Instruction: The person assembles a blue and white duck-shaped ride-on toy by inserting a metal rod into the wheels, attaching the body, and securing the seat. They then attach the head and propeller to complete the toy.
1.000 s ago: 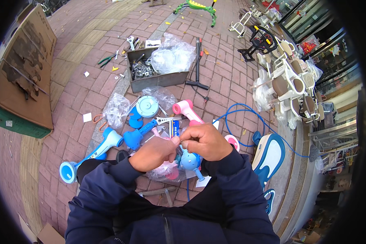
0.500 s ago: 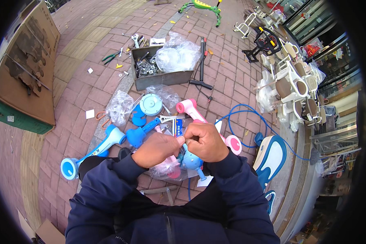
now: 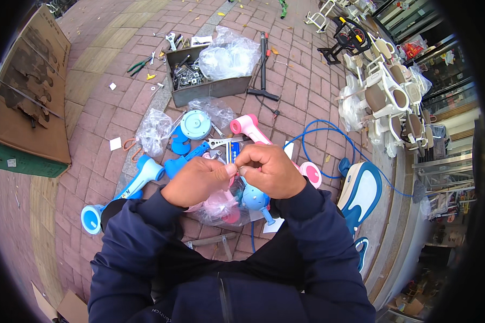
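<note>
We are looking down over a brick pavement (image 3: 97,116), with a tall cardboard box (image 3: 48,129) standing well off to our left and a metal tray (image 3: 215,91) of loose hardware lying ahead. Nearer, a light blue tubular part (image 3: 141,180) is lying left of our hands, and a pink tubular part (image 3: 247,127) is lying just beyond them. Below us, pink pieces (image 3: 221,204) are lying in thin clear plastic, which is looking soft and slippery, best gathered by its loose folds. We are holding our left hand (image 3: 199,180) and right hand (image 3: 272,173) close together, fingers curled, thumbs and fingertips meeting in a fine pinch; we cannot tell what, if anything, is sitting between them. Below the right hand, a blue rounded part (image 3: 254,198) is resting, seemingly light, stiff, smooth plastic, prone to rolling; its narrow stem (image 3: 268,216) is offering the surest hold. Anything pinched must be tiny, light and easily dropped.
</note>
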### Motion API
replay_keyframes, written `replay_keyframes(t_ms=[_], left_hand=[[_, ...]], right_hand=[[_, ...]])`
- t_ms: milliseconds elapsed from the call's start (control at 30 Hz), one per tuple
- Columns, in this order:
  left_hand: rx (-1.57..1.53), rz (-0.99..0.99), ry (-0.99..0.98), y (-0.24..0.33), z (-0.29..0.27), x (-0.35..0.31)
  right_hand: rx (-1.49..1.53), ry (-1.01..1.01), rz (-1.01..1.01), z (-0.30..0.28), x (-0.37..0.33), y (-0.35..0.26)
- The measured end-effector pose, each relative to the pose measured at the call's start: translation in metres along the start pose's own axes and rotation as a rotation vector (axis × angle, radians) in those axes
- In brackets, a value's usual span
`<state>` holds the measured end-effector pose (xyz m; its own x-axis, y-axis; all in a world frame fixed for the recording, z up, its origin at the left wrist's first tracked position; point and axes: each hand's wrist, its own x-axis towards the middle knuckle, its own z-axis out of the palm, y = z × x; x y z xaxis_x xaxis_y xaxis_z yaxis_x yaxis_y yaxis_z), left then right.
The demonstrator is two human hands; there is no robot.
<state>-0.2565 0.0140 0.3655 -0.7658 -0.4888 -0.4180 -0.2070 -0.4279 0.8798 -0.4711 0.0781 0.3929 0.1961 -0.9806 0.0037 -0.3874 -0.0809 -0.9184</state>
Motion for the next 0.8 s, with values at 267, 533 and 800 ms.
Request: replay_keyframes(t_ms=[267,533,800], left_hand=[[0.004,-0.026,-0.098,-0.014,0.009,0.001],[0.25,0.196,0.071,-0.018,0.009,0.005],[0.675,0.479,0.272,-0.002,-0.001,-0.002]], right_hand=[[0.084,-0.156,0.153,-0.01,-0.01,-0.002],[-0.126,-0.031,0.146,-0.007,-0.006,-0.005],[-0.121,0.016,0.07,0.004,0.006,0.002]])
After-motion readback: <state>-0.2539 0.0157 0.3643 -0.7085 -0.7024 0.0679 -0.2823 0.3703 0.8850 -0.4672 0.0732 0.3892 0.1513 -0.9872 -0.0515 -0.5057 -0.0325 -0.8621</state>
